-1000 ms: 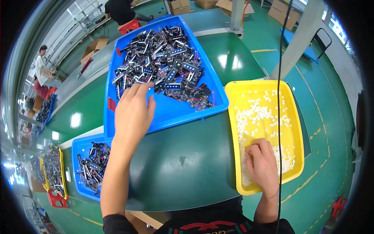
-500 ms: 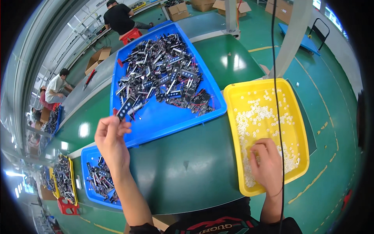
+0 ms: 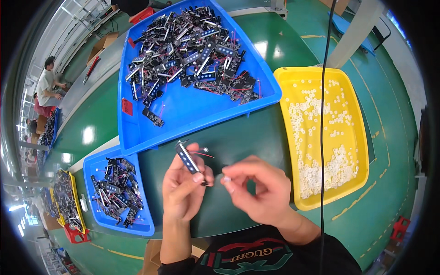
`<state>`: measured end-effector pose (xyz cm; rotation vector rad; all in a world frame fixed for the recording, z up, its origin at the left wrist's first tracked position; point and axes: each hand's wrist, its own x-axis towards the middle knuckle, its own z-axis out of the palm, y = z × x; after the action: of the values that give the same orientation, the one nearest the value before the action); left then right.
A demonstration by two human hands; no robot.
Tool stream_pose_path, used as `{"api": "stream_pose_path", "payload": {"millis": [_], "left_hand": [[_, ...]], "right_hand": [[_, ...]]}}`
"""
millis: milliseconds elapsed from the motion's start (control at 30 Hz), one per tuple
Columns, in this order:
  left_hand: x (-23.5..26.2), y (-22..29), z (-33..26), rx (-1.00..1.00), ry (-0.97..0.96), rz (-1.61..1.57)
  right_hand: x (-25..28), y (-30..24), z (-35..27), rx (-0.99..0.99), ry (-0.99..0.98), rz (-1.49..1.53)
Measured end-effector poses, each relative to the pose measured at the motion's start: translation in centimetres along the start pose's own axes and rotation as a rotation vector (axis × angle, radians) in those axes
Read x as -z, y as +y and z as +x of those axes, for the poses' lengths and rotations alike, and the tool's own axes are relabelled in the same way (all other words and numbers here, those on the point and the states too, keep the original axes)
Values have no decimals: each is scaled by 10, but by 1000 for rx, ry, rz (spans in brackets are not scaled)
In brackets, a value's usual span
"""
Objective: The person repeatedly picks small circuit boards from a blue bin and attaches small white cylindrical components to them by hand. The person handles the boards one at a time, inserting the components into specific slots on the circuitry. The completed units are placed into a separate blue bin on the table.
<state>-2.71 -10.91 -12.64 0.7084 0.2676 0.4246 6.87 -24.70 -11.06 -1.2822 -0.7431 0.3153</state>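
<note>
My left hand (image 3: 183, 195) grips a small black LED circuit board (image 3: 187, 158), tilted over the green table. A row of pale squares runs along it, and thin red wires stick out at its side. Just to the right, my right hand (image 3: 263, 192) pinches a small white ring (image 3: 226, 178) between thumb and forefinger, a short gap from the board. The ring is partly covered by the fingertips. Many more boards lie heaped in the large blue tray (image 3: 183, 126). Loose white rings are scattered and piled in the yellow tray (image 3: 286, 79) at right.
A smaller blue tray (image 3: 147, 228) with more boards stands at the left. A black cable (image 3: 323, 137) hangs across the yellow tray. A grey post (image 3: 355, 34) rises at the back right. Another person (image 3: 48, 82) sits far left, beyond the green table (image 3: 220, 137).
My left hand has brought the board from the large blue tray toward me. My right hand has left the yellow tray and come close to it, pinching a white ring. The view has shifted.
</note>
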Motion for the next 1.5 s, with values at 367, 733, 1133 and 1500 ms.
{"api": "stream_pose_path", "payload": {"millis": [367,733,1133,1500], "left_hand": [[10,-5,-5,-52,31,196],[8,-6,-5,-80,144,141],[4,-9,-6,78,120,61],[7,-12,-6,106,5,129]], "right_hand": [[-2,33,-7,-173,10,240],[-6,34,-4,-51,-9,60],[-7,32,-1,174,4,-133],[-1,33,-4,155,-81,-125]]}}
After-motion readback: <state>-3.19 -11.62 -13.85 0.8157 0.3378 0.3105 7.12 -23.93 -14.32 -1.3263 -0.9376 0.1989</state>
